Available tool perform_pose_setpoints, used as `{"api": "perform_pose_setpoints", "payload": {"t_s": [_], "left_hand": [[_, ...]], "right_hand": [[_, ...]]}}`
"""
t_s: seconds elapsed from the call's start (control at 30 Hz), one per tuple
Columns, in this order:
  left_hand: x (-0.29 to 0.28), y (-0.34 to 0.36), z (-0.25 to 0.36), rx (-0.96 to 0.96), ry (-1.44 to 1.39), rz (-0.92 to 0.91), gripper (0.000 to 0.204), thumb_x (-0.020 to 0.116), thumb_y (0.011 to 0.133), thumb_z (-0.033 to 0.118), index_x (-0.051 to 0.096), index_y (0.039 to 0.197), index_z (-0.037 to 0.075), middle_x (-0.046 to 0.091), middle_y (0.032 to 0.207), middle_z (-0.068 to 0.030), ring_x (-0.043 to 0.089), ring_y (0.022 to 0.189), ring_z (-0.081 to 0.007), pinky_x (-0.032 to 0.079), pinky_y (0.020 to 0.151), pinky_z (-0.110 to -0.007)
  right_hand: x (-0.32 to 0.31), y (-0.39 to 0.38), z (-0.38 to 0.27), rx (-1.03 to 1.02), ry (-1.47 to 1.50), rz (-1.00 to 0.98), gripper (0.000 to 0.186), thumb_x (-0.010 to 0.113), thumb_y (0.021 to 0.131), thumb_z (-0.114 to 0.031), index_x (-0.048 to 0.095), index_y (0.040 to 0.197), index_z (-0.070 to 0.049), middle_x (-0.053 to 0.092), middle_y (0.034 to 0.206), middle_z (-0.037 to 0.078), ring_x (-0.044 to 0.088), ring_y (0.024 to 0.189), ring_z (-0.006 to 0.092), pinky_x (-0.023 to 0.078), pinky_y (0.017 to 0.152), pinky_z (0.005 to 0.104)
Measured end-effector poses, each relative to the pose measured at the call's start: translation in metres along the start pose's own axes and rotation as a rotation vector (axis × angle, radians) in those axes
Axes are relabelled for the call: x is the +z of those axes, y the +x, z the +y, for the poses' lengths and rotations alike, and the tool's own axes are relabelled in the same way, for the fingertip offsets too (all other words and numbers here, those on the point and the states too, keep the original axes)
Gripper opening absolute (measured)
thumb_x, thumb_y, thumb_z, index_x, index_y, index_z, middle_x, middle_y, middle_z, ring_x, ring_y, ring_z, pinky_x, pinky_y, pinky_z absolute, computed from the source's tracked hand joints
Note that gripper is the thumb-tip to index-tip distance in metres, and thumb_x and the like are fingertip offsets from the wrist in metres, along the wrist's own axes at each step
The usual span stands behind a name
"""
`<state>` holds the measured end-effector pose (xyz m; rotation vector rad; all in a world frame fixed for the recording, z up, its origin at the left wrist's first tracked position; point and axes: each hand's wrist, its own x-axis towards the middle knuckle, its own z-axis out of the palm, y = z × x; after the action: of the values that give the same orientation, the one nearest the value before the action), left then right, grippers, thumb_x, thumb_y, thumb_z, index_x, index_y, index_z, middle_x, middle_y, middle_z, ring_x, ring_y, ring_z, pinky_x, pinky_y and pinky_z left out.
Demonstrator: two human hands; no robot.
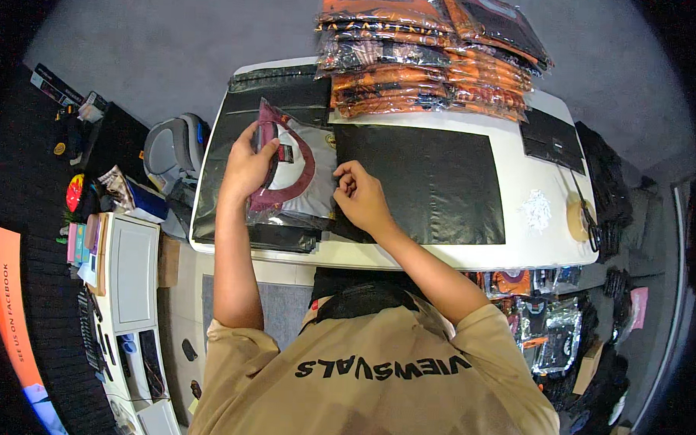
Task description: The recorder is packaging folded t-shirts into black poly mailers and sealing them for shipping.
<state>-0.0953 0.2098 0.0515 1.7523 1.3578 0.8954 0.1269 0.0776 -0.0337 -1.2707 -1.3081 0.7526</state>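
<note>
A folded grey shirt with a maroon collar [293,191] lies in a clear plastic bag on the left part of the white table. My left hand [248,166] grips the bagged shirt by its left side, the thumb on top and the fingers at the edge. Just off the shirt's right edge is my right hand [362,200], its fingers curled together. Whatever they may pinch is too small to make out. Beneath that hand, a flat black mailing bag [426,186] spreads to the right. More black mailing bags [249,99] are stacked under the shirt.
Tall piles of bagged orange and black shirts [391,81] stand at the table's far edge. On the right of the white table [512,223] are a tape roll [576,219], scissors [590,230] and white scraps [537,210]. A white cabinet [134,271] and a grey chair [166,154] stand left.
</note>
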Motion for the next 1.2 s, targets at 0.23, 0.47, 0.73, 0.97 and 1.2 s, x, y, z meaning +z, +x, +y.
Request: {"api": "perform_pose_setpoints", "payload": {"t_s": [0.23,0.47,0.73,0.97,1.2], "left_hand": [[0.011,0.0,-0.018,-0.128,-0.405,-0.216,0.047,0.065,0.109,0.012,0.057,0.154,-0.002,0.077,0.12,-0.0093,0.074,0.101,-0.0146,0.059,0.089,-0.03],[0.028,-0.001,-0.031,-0.184,-0.418,-0.167,0.039,0.063,0.111,0.012,0.059,0.148,0.0,0.078,0.109,-0.0067,0.074,0.085,-0.0112,0.059,0.074,-0.027],[0.044,-0.004,-0.021,-0.179,-0.421,-0.213,0.045,0.063,0.11,0.011,0.054,0.152,-0.002,0.076,0.118,-0.0109,0.073,0.098,-0.0128,0.059,0.086,-0.03],[0.055,-0.005,-0.02,-0.175,-0.369,-0.266,0.047,0.061,0.111,0.011,0.05,0.155,-0.004,0.072,0.129,-0.0147,0.071,0.109,-0.016,0.057,0.092,-0.031],[0.062,0.001,-0.023,-0.136,-0.286,-0.311,0.052,0.061,0.112,0.013,0.046,0.16,-0.002,0.071,0.13,-0.0094,0.069,0.109,-0.0132,0.056,0.094,-0.03]], "right_hand": [[-0.008,0.008,-0.001,-0.009,-0.088,-0.088,0.029,0.07,0.085,-0.003,0.063,0.114,-0.002,0.059,0.077,0.01,0.062,0.068,0.0264,0.051,0.067,0.0395],[-0.002,0.012,-0.001,-0.067,-0.125,-0.099,0.032,0.071,0.084,-0.004,0.063,0.115,-0.004,0.059,0.079,0.011,0.064,0.076,0.0315,0.052,0.072,0.045],[-0.004,0.016,-0.003,-0.137,-0.149,-0.082,0.029,0.068,0.086,0.0,0.063,0.114,-0.001,0.054,0.077,0.007,0.055,0.07,0.0212,0.047,0.068,0.0378],[-0.007,0.017,-0.004,-0.158,-0.182,-0.068,0.029,0.069,0.085,-0.001,0.062,0.113,-0.002,0.056,0.078,0.008,0.059,0.073,0.0258,0.048,0.07,0.0401],[-0.006,0.019,-0.004,-0.182,-0.193,-0.051,0.03,0.07,0.084,-0.003,0.062,0.114,-0.004,0.056,0.078,0.009,0.059,0.073,0.0269,0.048,0.07,0.0418]]}}
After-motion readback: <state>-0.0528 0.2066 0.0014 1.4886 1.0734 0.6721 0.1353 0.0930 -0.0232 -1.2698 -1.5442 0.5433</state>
